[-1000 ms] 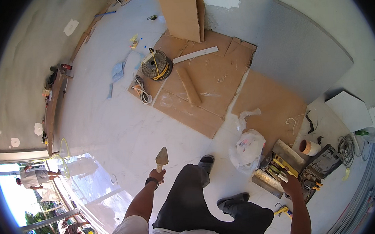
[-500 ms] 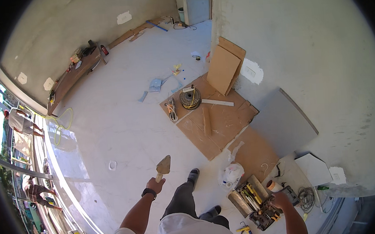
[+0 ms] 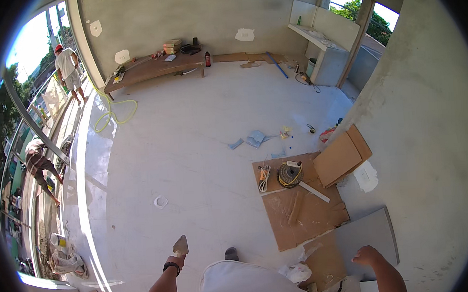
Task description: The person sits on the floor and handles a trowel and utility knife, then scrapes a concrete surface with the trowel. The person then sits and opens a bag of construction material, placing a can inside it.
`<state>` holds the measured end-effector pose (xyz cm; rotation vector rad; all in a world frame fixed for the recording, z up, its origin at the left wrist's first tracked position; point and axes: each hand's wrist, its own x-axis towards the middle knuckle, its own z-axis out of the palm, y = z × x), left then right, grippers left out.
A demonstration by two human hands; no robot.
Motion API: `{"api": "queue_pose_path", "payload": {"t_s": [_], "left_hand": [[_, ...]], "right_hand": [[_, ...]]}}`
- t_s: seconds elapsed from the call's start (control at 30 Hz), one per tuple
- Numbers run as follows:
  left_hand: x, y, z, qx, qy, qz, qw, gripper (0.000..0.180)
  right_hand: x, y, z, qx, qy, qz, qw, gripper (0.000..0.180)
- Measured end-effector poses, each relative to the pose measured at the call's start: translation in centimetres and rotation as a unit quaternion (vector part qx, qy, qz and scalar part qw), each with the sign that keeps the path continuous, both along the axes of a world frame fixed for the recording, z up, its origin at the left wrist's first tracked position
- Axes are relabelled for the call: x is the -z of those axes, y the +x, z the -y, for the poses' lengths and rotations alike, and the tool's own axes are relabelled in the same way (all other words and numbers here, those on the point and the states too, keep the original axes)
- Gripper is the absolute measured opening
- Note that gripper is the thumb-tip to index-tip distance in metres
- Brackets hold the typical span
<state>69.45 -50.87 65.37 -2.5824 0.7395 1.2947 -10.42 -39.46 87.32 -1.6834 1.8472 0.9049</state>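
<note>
Trowel (image 3: 180, 246), small and pointed, is carried in the left hand (image 3: 175, 261), fingers wrapped round its handle, blade up and angled away from the body over the pale floor (image 3: 191, 148). The tool sits directly above and far of the fist, touching nothing but the palm; a dark band circles the wrist just near of it. The right hand (image 3: 367, 255) holds nothing, fingers loosely curled, and hangs near a grey board (image 3: 370, 234) lying on the floor at the near right. Judgement: the step in hand appears to be carrying the tool across the room while standing, one shoe (image 3: 231, 253) showing just right of the trowel; no surface is being worked at this moment. Any next move would call for a steady hold on the handle and a clear path, since flat cardboard sheets (image 3: 302, 216) lie to the right with a coil of cable (image 3: 290, 174), a strip of wood and loose scraps on them, and a crumpled white bag (image 3: 297, 273) lies near the right foot. Further off, a low bench (image 3: 154, 68) with boxes stands against the far wall, a yellow-green hose (image 3: 111, 113) loops on the floor at far left, and two other persons are outside on the left, well apart from the wearer.
</note>
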Motion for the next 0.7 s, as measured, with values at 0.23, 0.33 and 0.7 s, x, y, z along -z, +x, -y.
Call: {"api": "queue_pose_path", "payload": {"t_s": [0.23,0.33,0.7], "left_hand": [[-0.5,6.3,6.4,-0.073,0.026,-0.014,0.997,0.07],[1.4,5.3,9.9,-0.125,0.002,-0.007,0.992,0.068],[5.8,-2.4,23.0,-0.507,0.006,-0.138,0.851,0.051]], "right_hand": [[13.5,13.5,16.7,0.27,-0.249,0.316,0.875,0.034],[22.5,16.3,19.8,0.342,-0.223,0.349,0.844,0.032],[33.3,11.8,30.8,0.705,0.084,0.185,0.679,0.045]]}}
